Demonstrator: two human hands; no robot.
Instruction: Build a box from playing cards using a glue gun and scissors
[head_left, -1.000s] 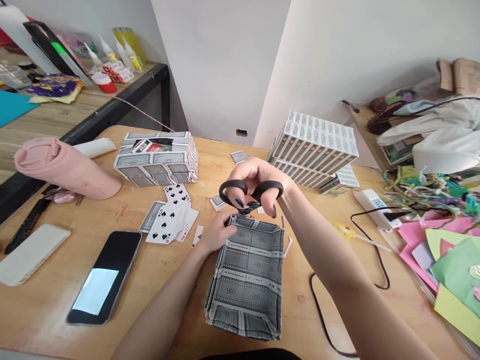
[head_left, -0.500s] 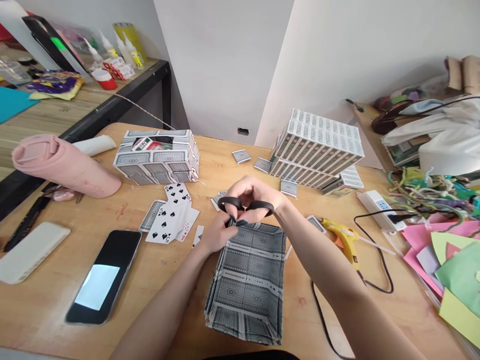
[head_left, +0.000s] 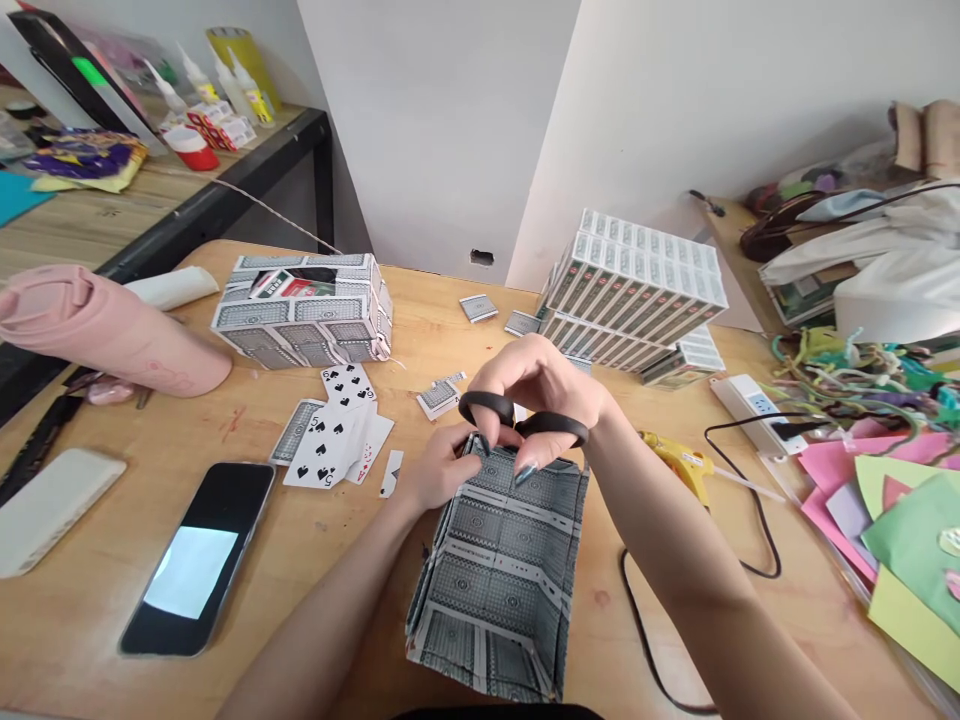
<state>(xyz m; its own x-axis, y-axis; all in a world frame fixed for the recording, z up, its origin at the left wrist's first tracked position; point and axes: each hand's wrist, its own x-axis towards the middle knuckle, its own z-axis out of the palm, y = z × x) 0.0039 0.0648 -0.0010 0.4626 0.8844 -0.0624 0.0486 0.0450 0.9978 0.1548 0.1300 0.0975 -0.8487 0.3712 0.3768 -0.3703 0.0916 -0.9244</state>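
Note:
An open box made of playing cards (head_left: 499, 560) lies in front of me, its patterned card backs showing inside. My left hand (head_left: 444, 465) grips the box's far left corner, fingers closed on the edge. At the far rim, my right hand (head_left: 544, 395) holds a pair of scissors (head_left: 556, 428) by its black loop handles, thumb and fingers through them. The handles are spread apart; the blades are hidden behind the hand and box edge. Cut card pieces (head_left: 441, 397) lie just beyond my left hand.
Loose playing cards (head_left: 326, 445) and a phone (head_left: 199, 560) lie left. Behind them stands a card-covered tissue box (head_left: 300, 320). Stacked card packs (head_left: 634, 290) rise at the back right. A yellow glue gun (head_left: 679, 465) with a black cord and a power strip (head_left: 754, 405) sit right.
My right hand has moved slightly right with the scissors, and the handles have spread wider. The far end of the box has shifted a little to the right. My left hand keeps its grip.

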